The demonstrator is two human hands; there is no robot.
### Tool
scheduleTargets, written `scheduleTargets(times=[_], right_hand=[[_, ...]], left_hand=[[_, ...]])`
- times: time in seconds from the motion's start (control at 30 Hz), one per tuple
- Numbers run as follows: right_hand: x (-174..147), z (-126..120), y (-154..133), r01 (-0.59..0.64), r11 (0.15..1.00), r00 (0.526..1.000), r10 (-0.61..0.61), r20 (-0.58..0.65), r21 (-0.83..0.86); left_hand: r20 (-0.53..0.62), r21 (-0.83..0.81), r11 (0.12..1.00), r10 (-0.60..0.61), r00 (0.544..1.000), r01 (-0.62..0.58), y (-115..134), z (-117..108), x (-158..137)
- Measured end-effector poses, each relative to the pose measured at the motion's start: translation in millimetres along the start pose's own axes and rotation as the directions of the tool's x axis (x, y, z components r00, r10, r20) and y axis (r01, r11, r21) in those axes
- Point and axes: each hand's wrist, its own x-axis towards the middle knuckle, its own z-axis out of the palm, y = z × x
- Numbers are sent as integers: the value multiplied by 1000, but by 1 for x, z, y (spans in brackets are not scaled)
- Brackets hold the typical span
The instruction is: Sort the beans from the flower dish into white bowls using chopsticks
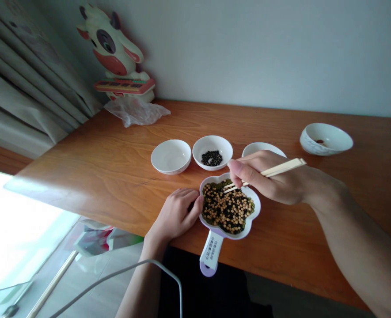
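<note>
My right hand holds a pair of pale wooden chopsticks, their tips among mixed beans. Tan, black and green beans fill a white flower-shaped dish with a lilac underside. Its labelled handle sticks out past the table's front edge. My left hand rests on the table at the dish's left side, fingers curled, thumb and forefinger at the rim. Behind the dish, one white bowl contains black beans. Left of it stands an empty white bowl. Another white bowl is partly hidden behind my right hand.
A patterned bowl with a few reddish-brown bits stands at the back right. A cow-shaped toy keyboard and a crumpled clear plastic bag occupy the back left corner. A grey cable loops in front of my left forearm.
</note>
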Motion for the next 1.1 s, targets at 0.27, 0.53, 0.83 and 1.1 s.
scheduleTargets(times=[0.27, 0.53, 0.83, 1.1], right_hand=[[4, 2, -1, -2, 1000, 1000, 2, 23, 7], [4, 2, 0, -16, 1000, 1000, 16, 3, 8], [4, 2, 1, -36, 999, 999, 37, -8, 41], [7, 2, 2, -20, 1000, 1000, 20, -5, 10]], left_hand=[[-6, -3, 1000, -5, 1000, 5, 1, -1, 0], [-2, 4, 1000, -8, 1000, 8, 0, 0, 0], [6, 6, 1000, -11, 1000, 11, 0, 0, -1], [-2, 19, 1000, -5, 1000, 5, -1, 0, 0]])
